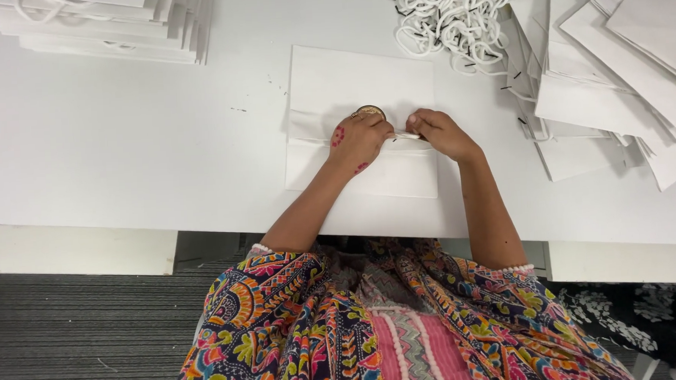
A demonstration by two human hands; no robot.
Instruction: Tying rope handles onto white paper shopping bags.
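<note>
A flat white paper bag [326, 80] lies on the white table [123, 146] in front of me. My left hand [358, 140], with red marks on its back and a round gold ring, rests on the bag's folded middle. My right hand [438, 131] is beside it, fingers pinched on a short piece of white cord [406, 136] that runs between the two hands. Both hands seem to grip the cord at the bag's fold.
A tangle of white cord handles [444, 14] lies at the back right. Spread stacks of white paper bags [614, 64] fill the right side. Another stack of bags [103, 25] sits at the back left. The table's front edge is near my lap.
</note>
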